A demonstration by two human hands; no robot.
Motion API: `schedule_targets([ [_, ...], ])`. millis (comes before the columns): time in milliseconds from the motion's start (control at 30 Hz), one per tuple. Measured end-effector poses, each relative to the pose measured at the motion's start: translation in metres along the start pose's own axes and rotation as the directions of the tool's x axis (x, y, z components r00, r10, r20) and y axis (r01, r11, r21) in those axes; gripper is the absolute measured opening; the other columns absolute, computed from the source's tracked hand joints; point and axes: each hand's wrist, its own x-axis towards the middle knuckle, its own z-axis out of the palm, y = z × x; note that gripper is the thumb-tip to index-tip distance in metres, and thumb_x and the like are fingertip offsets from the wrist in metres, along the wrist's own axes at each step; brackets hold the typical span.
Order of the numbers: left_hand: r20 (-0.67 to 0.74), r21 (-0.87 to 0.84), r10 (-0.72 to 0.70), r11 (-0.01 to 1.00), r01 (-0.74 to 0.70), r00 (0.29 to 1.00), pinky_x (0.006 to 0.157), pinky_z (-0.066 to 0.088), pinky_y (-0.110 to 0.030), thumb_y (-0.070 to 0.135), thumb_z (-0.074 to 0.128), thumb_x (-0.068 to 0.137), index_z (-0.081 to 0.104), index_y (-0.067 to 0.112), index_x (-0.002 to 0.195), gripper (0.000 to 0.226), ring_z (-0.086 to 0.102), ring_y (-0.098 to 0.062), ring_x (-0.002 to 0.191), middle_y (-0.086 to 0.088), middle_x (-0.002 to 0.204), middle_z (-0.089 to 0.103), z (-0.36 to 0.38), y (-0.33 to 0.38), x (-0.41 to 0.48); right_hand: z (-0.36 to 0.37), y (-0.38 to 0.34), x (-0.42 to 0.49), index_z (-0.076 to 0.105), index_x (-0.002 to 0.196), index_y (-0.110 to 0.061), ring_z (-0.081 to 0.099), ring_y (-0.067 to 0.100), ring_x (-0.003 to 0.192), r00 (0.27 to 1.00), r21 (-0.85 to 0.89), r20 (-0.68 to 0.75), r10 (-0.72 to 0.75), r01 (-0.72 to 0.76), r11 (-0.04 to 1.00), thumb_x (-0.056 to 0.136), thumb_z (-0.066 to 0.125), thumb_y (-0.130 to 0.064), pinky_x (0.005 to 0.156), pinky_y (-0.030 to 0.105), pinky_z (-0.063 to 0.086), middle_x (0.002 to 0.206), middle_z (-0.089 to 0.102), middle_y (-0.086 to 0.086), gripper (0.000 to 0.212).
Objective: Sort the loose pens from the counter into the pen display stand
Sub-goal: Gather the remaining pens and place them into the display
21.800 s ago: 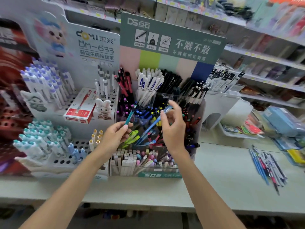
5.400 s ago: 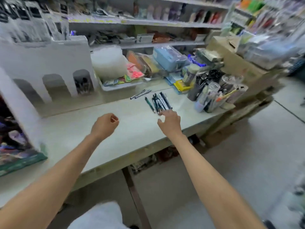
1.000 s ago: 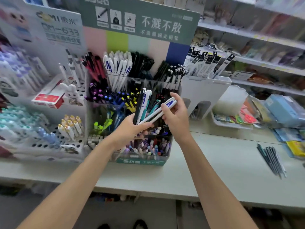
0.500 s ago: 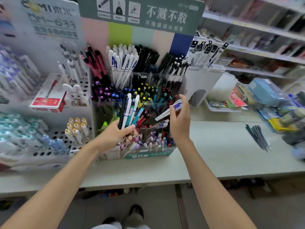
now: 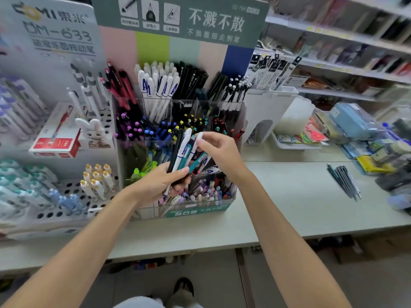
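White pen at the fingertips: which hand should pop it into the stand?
Right hand: it pinches the white plastic pen by its top and holds nothing else. The left hand is full, gripping a bundle of white, teal and black pens.

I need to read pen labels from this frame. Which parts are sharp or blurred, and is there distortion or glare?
Head view: the left hand, its bundle of pens and the right hand on a white pen are fairly sharp; head view: both margins smear, including the loose pens on the counter; head view: wide-angle bows the counter edge; lighting is even, without strong glare.
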Motion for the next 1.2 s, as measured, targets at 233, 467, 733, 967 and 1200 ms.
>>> schedule_targets([
  [233, -0.009, 0.031, -0.012, 0.999, 0.012, 1.000, 0.047, 0.029, -0.018, 0.029, 0.058, 0.091, 0.051, 0.010, 0.126, 0.040, 0.038, -0.008, 0.056, -0.001, 0.073, 0.054, -0.010, 0.002, -0.006, -0.036, -0.025, 0.012, 0.042, 0.094, -0.013, 0.063, 0.021, 0.072, 0.952, 0.721, -0.284, 0.118, 0.131, 0.680, 0.107, 0.032, -0.014, 0.081, 0.039, 0.055, 0.075, 0.062, 0.006, 0.016],
  [467, 0.026, 0.213, 0.026, 0.976, -0.031, 0.999, 0.048, 0.030, -0.019, 0.035, 0.050, 0.096, 0.049, 0.002, 0.111, 0.036, 0.037, -0.009, 0.053, -0.003, 0.072, 0.051, -0.007, 0.014, -0.006, -0.006, -0.034, 0.011, 0.058, 0.108, -0.009, 0.046, 0.009, 0.062, 0.979, 0.236, -0.202, -0.034, 0.083, 0.968, 0.106, 0.038, -0.023, 0.060, 0.021, 0.039, 0.085, 0.064, 0.004, 0.025],
  [733, 0.070, 0.201, 0.017, 0.979, -0.031, 0.997, 0.049, 0.027, -0.020, 0.030, 0.055, 0.094, 0.050, 0.007, 0.100, 0.024, 0.035, -0.009, 0.053, -0.005, 0.074, 0.051, -0.005, 0.024, -0.008, -0.002, -0.028, 0.007, 0.063, 0.081, -0.004, 0.060, 0.016, 0.076, 0.974, 0.052, 0.225, 0.017, -0.030, 0.998, 0.093, 0.067, -0.021, 0.077, 0.037, 0.050, 0.078, 0.062, 0.000, 0.021],
  [967, 0.036, 0.114, -0.024, 0.993, 0.020, 0.999, 0.057, 0.024, -0.027, 0.040, 0.054, 0.090, 0.053, 0.011, 0.113, 0.037, 0.035, -0.009, 0.054, 0.000, 0.072, 0.055, -0.011, 0.027, -0.006, 0.008, -0.022, 0.007, 0.059, 0.114, -0.014, 0.067, 0.013, 0.084, 0.994, 0.203, -0.071, 0.081, -0.065, 0.977, 0.104, 0.045, -0.027, 0.079, 0.029, 0.053, 0.094, 0.070, 0.006, 0.021],
  [1200, 0.026, 0.205, -0.050, 0.978, 0.044, 0.998, 0.048, 0.031, -0.016, 0.032, 0.054, 0.094, 0.054, 0.009, 0.108, 0.027, 0.039, -0.008, 0.054, 0.000, 0.073, 0.052, -0.009, 0.024, -0.006, -0.006, -0.019, 0.005, 0.044, 0.117, -0.012, 0.063, 0.009, 0.075, 0.993, 0.272, -0.117, 0.023, 0.010, 0.962, 0.099, 0.052, -0.007, 0.071, 0.024, 0.051, 0.089, 0.062, 0.007, 0.020],
])
